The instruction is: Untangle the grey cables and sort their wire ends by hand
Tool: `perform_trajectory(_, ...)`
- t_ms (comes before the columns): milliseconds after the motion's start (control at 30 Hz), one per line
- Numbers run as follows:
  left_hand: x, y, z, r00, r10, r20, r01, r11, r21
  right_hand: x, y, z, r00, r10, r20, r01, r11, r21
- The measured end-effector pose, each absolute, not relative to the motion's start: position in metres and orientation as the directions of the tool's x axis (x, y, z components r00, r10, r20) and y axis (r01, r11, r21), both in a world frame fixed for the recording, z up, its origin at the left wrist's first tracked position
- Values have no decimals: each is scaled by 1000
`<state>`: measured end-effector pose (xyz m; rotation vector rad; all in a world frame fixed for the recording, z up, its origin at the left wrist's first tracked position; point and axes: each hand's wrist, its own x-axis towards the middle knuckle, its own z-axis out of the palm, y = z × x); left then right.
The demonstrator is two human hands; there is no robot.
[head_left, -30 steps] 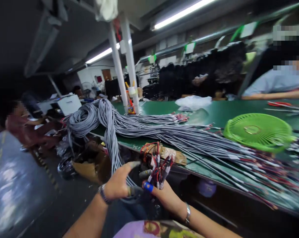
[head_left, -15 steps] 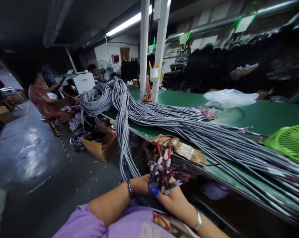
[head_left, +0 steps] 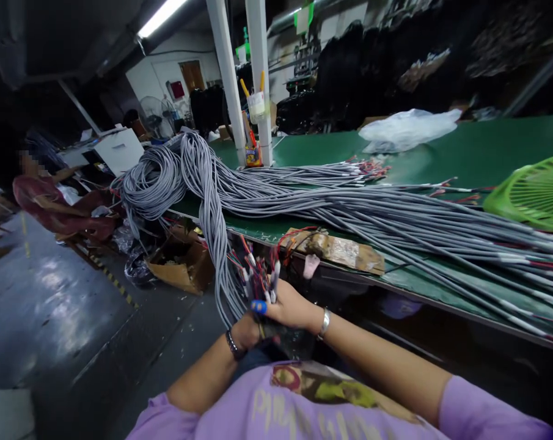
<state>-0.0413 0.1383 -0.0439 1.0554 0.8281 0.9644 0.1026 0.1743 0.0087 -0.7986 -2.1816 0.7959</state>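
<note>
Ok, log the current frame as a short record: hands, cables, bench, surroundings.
right hand: blue wrap on thumb; grips bunched wire ends
left hand: against the right hand, fingers mostly hidden, grip unclear
grey cables: along the bench, some draped over its near edge
bench: green top; taped wooden strip at near edge, plastic bag farther back, green slotted plastic item far right
floor: open cardboard box

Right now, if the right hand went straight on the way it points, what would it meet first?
Most likely the thick grey cable bundle hanging off the edge of the green table, just past the coloured wire ends with white sleeves that the right hand holds; the depth between them is unclear.
</note>
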Motion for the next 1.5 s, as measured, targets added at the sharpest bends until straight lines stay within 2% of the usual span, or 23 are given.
perform_trajectory(67,-45,146,-47,274,950,-150,-311,235,921,103,184,0,-567,763,310,218,502,-837)
perform_trajectory(167,-54,166,-47,134,978,-157,-458,201,866,106,182,-21,-520,812,266,107,370,-923)
perform_trajectory(267,-56,181,-40,55,980,-189,-557,187,809,112,167,-46,-451,879,153,171,253,-952)
perform_trajectory(400,-31,180,-31,84,972,-218,-515,229,826,119,150,-66,-520,851,72,354,292,-889)
perform_trajectory(500,-10,169,-28,105,987,-120,-430,154,890,122,148,-69,-489,867,93,444,339,-829)
perform_trajectory(567,-5,164,-27,143,988,-64,-392,116,913,124,149,-67,-488,862,135,417,366,-832)
perform_trajectory(767,-18,161,-24,281,953,-111,-320,202,926,127,145,-57,-510,840,186,328,390,-860)
perform_trajectory(900,-23,161,-22,346,931,-113,-283,219,934,125,142,-51,-474,860,189,353,382,-854)
perform_trajectory(1033,-20,164,-18,243,961,-128,-314,203,927,121,143,-45,-429,895,124,361,296,-884)
perform_trajectory(1200,-13,178,0,37,979,-199,-430,195,881,116,146,-44,-433,892,130,190,231,-954)
perform_trajectory(1267,-10,182,7,19,978,-207,-466,191,864,114,145,-45,-410,902,137,151,216,-965)
perform_trajectory(1500,-8,176,4,9,980,-201,-470,182,864,111,142,-46,-375,910,179,178,260,-949)
